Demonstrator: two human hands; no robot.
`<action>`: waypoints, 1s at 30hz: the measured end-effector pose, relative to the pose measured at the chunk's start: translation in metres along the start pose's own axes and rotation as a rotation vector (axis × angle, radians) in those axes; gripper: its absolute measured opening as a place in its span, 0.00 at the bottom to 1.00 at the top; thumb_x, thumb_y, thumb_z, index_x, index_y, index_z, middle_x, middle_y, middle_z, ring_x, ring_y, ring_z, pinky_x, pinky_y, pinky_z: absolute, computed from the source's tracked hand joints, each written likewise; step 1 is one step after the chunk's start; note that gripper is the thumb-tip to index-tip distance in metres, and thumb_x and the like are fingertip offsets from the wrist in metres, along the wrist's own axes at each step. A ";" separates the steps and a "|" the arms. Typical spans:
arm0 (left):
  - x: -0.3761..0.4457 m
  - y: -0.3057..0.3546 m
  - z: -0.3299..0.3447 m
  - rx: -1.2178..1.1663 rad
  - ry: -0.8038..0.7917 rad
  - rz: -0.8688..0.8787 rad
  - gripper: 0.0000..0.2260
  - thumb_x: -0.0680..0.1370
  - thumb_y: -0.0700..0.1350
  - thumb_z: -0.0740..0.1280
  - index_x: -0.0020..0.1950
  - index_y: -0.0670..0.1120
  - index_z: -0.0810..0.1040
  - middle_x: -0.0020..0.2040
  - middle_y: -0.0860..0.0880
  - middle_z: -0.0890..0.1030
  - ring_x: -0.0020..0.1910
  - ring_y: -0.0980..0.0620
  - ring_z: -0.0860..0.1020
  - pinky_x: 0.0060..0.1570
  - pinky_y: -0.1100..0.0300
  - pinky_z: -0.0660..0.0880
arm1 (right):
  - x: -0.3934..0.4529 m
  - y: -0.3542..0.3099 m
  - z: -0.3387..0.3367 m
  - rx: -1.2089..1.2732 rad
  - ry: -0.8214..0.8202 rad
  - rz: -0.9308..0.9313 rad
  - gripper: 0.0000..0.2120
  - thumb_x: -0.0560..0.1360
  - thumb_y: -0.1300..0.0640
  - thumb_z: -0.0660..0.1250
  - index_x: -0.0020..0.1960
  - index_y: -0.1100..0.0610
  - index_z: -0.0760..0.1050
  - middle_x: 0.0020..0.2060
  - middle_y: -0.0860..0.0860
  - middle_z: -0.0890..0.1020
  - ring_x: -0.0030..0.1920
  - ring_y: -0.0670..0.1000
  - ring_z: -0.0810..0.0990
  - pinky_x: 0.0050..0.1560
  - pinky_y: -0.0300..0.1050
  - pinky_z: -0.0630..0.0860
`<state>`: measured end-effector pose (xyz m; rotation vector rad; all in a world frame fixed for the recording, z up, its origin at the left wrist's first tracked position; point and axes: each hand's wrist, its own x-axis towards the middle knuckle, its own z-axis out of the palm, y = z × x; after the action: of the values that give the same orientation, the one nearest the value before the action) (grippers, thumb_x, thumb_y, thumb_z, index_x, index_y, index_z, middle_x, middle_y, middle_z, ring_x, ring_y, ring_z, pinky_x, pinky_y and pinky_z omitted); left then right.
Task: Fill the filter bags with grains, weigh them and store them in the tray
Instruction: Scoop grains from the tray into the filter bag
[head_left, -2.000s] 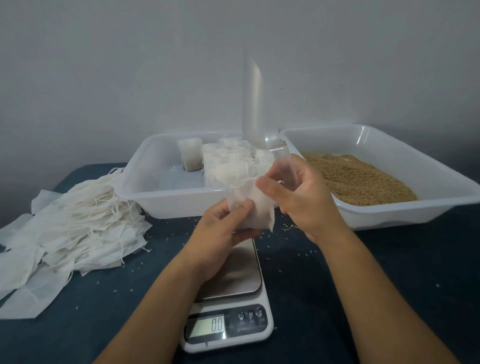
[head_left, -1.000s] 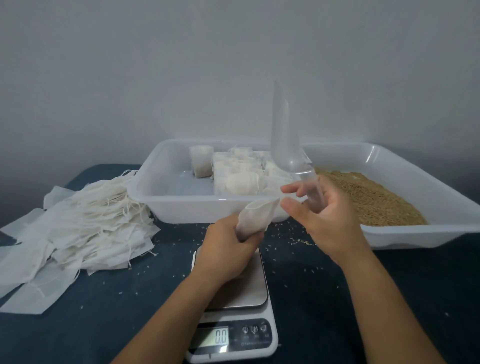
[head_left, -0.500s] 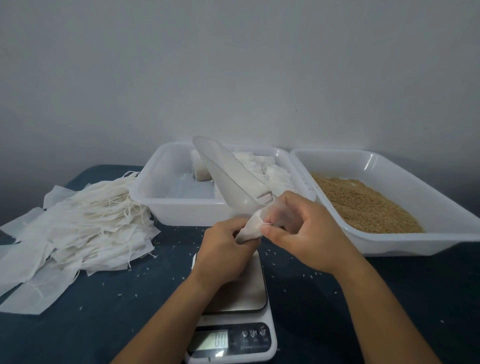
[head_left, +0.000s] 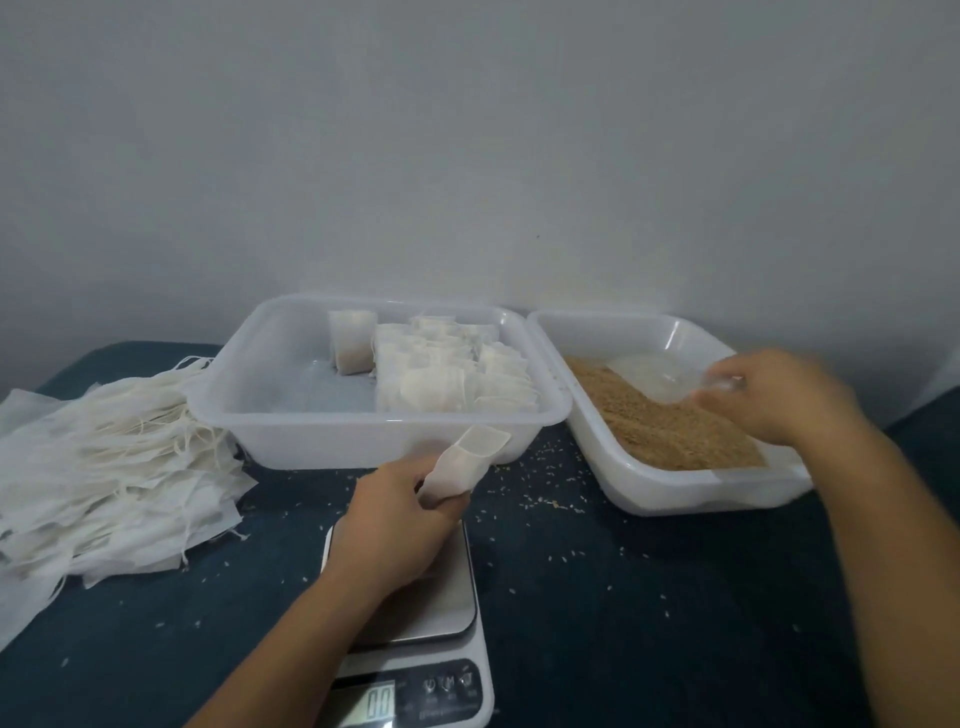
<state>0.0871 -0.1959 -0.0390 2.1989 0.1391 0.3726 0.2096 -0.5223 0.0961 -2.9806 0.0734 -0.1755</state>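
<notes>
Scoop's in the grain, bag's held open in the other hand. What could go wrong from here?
1. The filter bag is pinched by the left hand alone; its mouth could collapse, so grain misses.
2. The bag sits over the table, where loose grains already lie, so expect more spill.
3. The right hand carries the scoop across the tray rim; a bump could shed grain.

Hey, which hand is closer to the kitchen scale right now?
Left. The left hand holds an open filter bag directly over the scale; the right hand is off over the grain tray, holding the scoop.
</notes>
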 end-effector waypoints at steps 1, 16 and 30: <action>-0.001 0.001 0.000 0.009 -0.001 -0.004 0.03 0.77 0.55 0.71 0.45 0.61 0.78 0.37 0.60 0.82 0.36 0.56 0.79 0.39 0.53 0.79 | 0.004 0.004 -0.002 -0.073 -0.045 0.030 0.17 0.76 0.38 0.70 0.61 0.44 0.82 0.58 0.50 0.83 0.54 0.56 0.80 0.53 0.51 0.77; -0.007 0.011 0.006 0.032 0.004 0.018 0.05 0.77 0.53 0.72 0.44 0.57 0.78 0.36 0.58 0.82 0.40 0.58 0.78 0.32 0.65 0.71 | 0.023 -0.022 0.057 -0.132 -0.135 -0.001 0.14 0.76 0.43 0.68 0.45 0.55 0.79 0.40 0.49 0.81 0.39 0.51 0.79 0.34 0.44 0.69; -0.010 0.016 0.004 0.014 0.013 0.012 0.06 0.77 0.50 0.73 0.41 0.51 0.80 0.39 0.60 0.81 0.42 0.62 0.76 0.40 0.76 0.69 | -0.007 -0.012 0.062 0.198 0.108 0.095 0.15 0.78 0.51 0.64 0.34 0.54 0.69 0.33 0.52 0.76 0.33 0.52 0.73 0.29 0.44 0.62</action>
<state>0.0786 -0.2112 -0.0308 2.2119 0.1360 0.3940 0.2106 -0.5004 0.0367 -2.7622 0.1973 -0.3129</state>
